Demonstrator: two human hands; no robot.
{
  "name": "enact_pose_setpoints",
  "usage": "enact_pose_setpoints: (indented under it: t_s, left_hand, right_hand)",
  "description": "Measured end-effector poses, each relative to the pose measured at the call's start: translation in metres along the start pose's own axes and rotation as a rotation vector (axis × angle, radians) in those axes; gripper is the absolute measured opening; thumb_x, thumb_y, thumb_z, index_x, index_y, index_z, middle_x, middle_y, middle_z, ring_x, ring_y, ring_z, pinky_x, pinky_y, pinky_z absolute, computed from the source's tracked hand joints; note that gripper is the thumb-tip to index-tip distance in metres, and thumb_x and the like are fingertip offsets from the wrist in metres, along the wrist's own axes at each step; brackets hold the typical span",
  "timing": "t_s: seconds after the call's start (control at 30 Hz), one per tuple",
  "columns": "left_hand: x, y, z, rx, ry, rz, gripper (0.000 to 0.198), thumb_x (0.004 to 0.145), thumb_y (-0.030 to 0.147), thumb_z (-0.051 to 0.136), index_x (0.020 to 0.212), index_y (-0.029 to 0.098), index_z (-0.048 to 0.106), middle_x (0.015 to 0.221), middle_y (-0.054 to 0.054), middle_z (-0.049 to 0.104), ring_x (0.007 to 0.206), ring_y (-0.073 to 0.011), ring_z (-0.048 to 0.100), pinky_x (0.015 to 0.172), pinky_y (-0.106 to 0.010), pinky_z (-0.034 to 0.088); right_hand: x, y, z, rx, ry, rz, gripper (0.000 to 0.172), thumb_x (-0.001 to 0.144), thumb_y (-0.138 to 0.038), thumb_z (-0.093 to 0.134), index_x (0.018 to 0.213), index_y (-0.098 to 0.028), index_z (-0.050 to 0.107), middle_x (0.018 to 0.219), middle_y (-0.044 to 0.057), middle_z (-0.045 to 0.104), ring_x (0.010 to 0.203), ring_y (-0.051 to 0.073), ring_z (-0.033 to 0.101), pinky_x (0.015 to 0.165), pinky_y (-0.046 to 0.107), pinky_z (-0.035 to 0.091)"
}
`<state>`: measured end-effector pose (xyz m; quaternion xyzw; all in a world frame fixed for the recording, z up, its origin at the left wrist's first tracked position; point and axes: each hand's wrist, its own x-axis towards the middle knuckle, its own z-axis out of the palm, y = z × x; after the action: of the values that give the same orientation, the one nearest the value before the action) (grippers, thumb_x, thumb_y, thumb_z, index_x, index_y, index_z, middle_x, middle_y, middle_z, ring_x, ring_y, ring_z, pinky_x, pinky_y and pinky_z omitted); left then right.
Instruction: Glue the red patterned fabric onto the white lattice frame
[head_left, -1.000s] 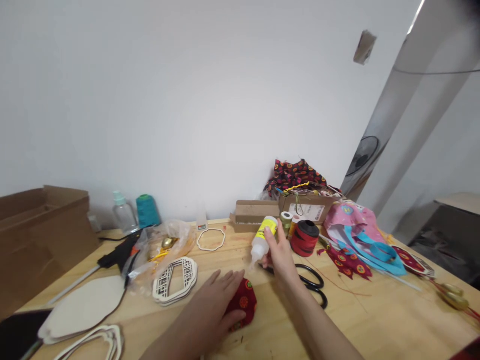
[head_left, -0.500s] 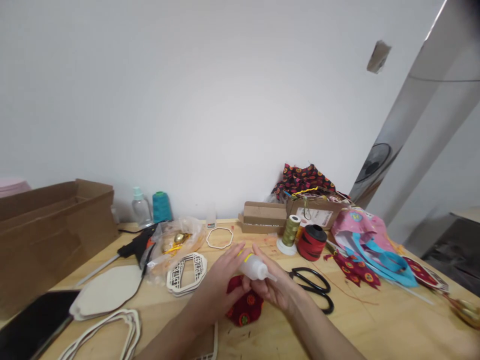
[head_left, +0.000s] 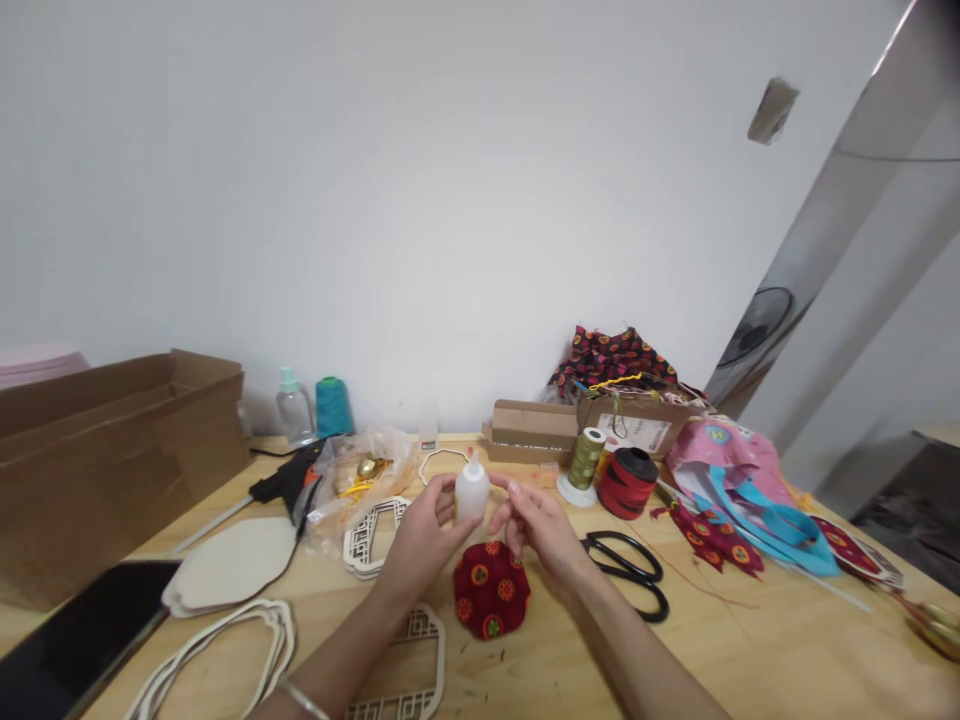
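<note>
wooden worktable (head_left: 750, 640), cluttered: white squeeze bottle (head_left: 472, 492) held upright above a red print fabric pad (head_left: 491, 590).
bottle is gripped by the left hand (head_left: 421, 535), fingers closed round its body, long axis vertical, nozzle up. right hand (head_left: 546, 532) is placed just right of it, fingers (head_left: 514, 490) half curled, tips level with the bottle's shoulder. whether they touch it or pinch anything small cannot be told. pad lies flat on the table, below and between both hands. scissors (head_left: 628, 575) are seen just right of the right wrist.
</note>
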<state>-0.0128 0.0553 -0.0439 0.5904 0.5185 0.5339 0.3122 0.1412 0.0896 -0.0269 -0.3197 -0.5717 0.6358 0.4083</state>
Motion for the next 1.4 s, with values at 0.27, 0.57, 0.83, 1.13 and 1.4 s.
enact_pose_setpoints:
  t_s: [0.27,0.57,0.83,1.13,1.4]
  left_hand:
    - [0.002,-0.003,-0.01,0.086,0.06,-0.061,0.057,0.063,0.028,0.063,0.115,0.015,0.042,0.116,-0.015,0.055,0.102,-0.0227,0.056,0.089,-0.039,0.044]
    - [-0.015,0.037,-0.043,0.366,-0.045,-0.002,0.035,0.074,0.038,0.05,0.102,0.02,0.06,0.108,-0.009,0.063,0.1,-0.0236,0.057,0.089,-0.041,0.043]
    - [-0.079,0.033,-0.011,0.781,-0.561,0.039,0.056,0.074,0.025,0.049,0.127,0.014,0.037,0.136,-0.012,0.032,0.124,-0.0257,0.03,0.101,-0.043,0.024]
    - [-0.073,0.034,-0.017,0.802,-0.568,0.114,0.052,0.074,0.027,0.051,0.125,0.02,0.042,0.133,-0.011,0.041,0.12,-0.027,0.038,0.1,-0.048,0.027]
    - [-0.075,0.023,-0.018,0.824,-0.58,0.116,0.052,0.075,0.028,0.05,0.126,0.021,0.04,0.135,-0.01,0.039,0.122,-0.0253,0.036,0.101,-0.046,0.026]
  right_hand:
    - [0.012,0.016,-0.022,-0.479,0.23,-0.12,0.033,0.068,-0.045,0.06,0.055,-0.016,0.051,0.042,-0.009,0.04,0.036,0.005,0.032,0.039,0.019,0.024]
    - [-0.007,0.001,-0.014,-0.958,-0.014,-0.201,0.024,0.051,-0.035,0.076,0.05,-0.018,0.058,0.042,-0.007,0.049,0.042,0.009,0.039,0.043,0.02,0.023]
    - [-0.005,-0.008,-0.012,-1.078,0.016,-0.33,0.026,0.085,-0.026,0.041,0.078,-0.019,0.065,0.078,0.004,0.066,0.074,0.016,0.057,0.066,0.024,0.039]
    - [-0.047,-0.01,0.004,-1.189,-0.229,-0.228,0.042,0.079,-0.03,0.051,0.117,-0.012,0.052,0.121,0.014,0.053,0.112,0.026,0.048,0.096,0.036,0.034]
    - [-0.057,-0.009,0.005,-1.229,-0.292,-0.142,0.054,0.083,-0.034,0.046,0.127,-0.004,0.038,0.131,0.019,0.041,0.122,0.026,0.036,0.104,0.039,0.021]
